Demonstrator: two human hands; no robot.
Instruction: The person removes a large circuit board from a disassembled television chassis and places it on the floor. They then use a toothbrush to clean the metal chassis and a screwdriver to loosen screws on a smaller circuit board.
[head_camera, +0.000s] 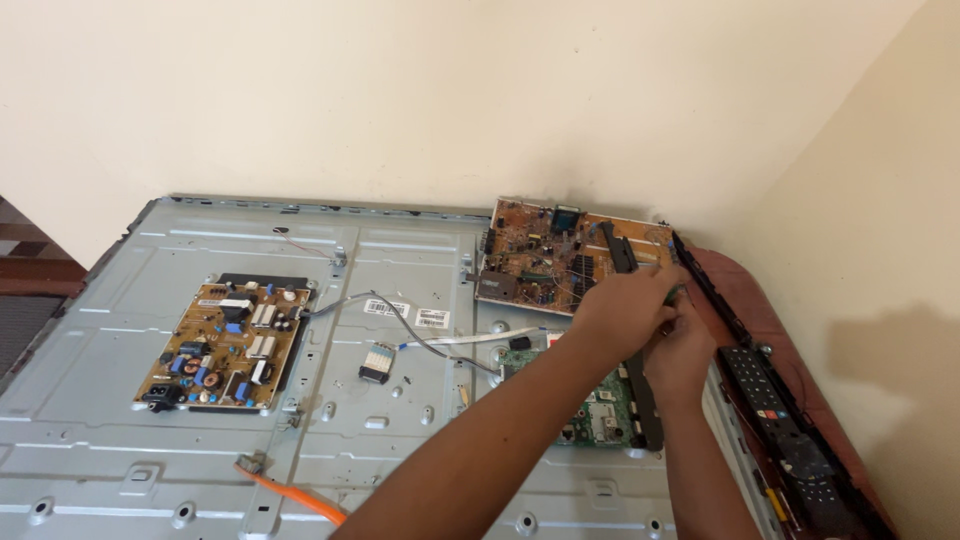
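A flat television lies face down, its grey metal back panel (200, 460) exposed. My left hand (622, 312) and my right hand (682, 352) are pressed together over the right side of the panel, above a green circuit board (598, 408) and a black bar (645, 400). Both hands have curled fingers; a small green-tipped part shows at the left fingertips (677, 293), too small to identify. A brown circuit board (545, 255) lies just beyond the hands. A power board (225, 345) with capacitors sits at the left. Grey wires (400, 325) and a flat ribbon cable (378, 363) cross the middle.
A black remote control (775, 415) lies on the dark red table edge (770, 310) to the right of the panel. An orange-handled tool (295, 490) rests on the panel near the front. Cream walls close in behind and on the right.
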